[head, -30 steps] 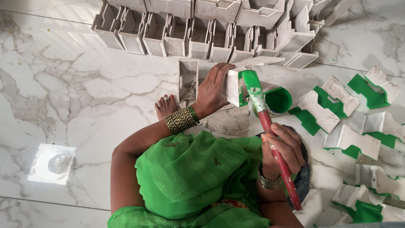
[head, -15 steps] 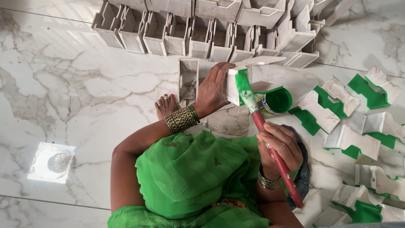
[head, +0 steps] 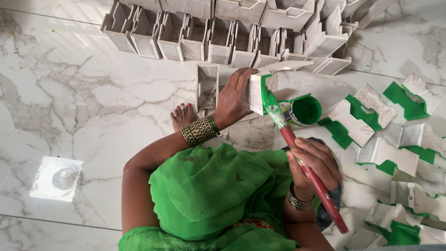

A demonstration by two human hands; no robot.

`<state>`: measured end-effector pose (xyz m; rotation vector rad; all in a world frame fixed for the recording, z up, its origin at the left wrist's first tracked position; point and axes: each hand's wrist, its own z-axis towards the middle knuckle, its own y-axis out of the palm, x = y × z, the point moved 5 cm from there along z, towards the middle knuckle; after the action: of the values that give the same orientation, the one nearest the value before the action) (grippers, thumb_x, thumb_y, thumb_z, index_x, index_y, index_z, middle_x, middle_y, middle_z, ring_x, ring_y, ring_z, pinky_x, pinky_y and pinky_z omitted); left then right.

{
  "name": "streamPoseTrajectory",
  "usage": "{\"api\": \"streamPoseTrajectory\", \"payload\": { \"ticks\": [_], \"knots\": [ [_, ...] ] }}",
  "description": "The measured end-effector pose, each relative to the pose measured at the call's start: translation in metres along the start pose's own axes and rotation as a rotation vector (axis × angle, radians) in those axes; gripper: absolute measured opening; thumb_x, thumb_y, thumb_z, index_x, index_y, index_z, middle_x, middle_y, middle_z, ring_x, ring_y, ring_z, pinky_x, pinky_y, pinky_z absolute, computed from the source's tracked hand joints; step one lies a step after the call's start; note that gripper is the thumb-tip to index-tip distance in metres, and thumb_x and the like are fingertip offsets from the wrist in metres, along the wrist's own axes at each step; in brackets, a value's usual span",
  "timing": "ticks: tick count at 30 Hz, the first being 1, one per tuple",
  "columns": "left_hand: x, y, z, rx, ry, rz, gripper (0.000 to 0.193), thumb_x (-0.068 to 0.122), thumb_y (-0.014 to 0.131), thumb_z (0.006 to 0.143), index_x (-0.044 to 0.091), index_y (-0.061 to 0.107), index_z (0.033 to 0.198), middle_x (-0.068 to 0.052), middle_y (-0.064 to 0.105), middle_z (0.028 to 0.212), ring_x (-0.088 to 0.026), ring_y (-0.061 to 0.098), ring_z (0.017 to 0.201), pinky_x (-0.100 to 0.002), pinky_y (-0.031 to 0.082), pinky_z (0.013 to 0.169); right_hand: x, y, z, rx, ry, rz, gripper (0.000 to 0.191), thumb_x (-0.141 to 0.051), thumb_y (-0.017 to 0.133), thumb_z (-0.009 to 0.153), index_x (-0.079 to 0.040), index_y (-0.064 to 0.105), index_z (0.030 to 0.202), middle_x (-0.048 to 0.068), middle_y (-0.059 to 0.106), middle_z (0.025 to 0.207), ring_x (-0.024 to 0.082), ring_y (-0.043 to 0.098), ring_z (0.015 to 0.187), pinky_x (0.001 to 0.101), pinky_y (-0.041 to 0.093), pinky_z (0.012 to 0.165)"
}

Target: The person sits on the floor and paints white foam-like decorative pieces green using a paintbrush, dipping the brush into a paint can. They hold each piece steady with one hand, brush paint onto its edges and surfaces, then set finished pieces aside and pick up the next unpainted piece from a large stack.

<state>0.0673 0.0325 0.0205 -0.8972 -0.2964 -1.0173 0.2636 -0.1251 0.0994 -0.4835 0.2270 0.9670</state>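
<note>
While your left hand (head: pixel 234 95) grips the white block (head: pixel 257 93) upright on the floor, your right hand (head: pixel 316 167) closes round the red-handled brush (head: pixel 297 146), its green bristles touching the block's edge. The paint tin (head: pixel 304 111) stands just beside it. To your right lie blocks already green (head: pixel 353 118); the row above (head: pixel 223 35) is bare, so by my reckoning much painting is left.

My left hand (head: pixel 234 95) covers most of the white block (head: pixel 256 93) it grips, so I can't see that block's near face. The brush (head: pixel 297 148) handle vanishes inside my right hand (head: pixel 316 165). Beyond both hands, the top edge cuts off the stacked white blocks (head: pixel 232 32).
</note>
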Motion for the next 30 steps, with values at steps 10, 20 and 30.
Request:
{"api": "streamPoseTrajectory", "payload": {
  "ticks": [10, 20, 30],
  "knots": [
    [0.001, 0.002, -0.001, -0.017, -0.002, -0.009, 0.101, 0.035, 0.097, 0.066, 0.010, 0.041, 0.145, -0.015, 0.049, 0.143, -0.037, 0.053, 0.132, -0.043, 0.049, 0.108, 0.001, 0.000, -0.002, 0.048, 0.023, 0.005, 0.022, 0.008, 0.083, 0.076, 0.006, 0.069, 0.092, 0.021, 0.073, 0.100, 0.034, 0.074, 0.097, 0.0409, 0.064, 0.089],
    [-0.002, 0.000, -0.001, 0.010, -0.013, 0.003, 0.103, 0.035, 0.097, 0.064, 0.010, 0.040, 0.146, -0.014, 0.049, 0.142, -0.036, 0.054, 0.132, -0.043, 0.050, 0.108, -0.003, -0.011, 0.000, 0.026, 0.010, 0.008, 0.021, 0.008, 0.082, 0.073, 0.003, 0.070, 0.089, 0.018, 0.074, 0.097, 0.032, 0.074, 0.094, 0.0377, 0.064, 0.085],
    [-0.005, -0.005, 0.002, 0.055, -0.029, 0.023, 0.101, 0.031, 0.098, 0.065, 0.011, 0.041, 0.146, -0.013, 0.050, 0.142, -0.035, 0.054, 0.132, -0.043, 0.050, 0.107, -0.008, -0.026, 0.003, -0.101, 0.023, 0.059, 0.022, 0.008, 0.082, 0.069, 0.003, 0.069, 0.087, 0.017, 0.074, 0.093, 0.031, 0.075, 0.091, 0.0387, 0.064, 0.081]
  ]
}}
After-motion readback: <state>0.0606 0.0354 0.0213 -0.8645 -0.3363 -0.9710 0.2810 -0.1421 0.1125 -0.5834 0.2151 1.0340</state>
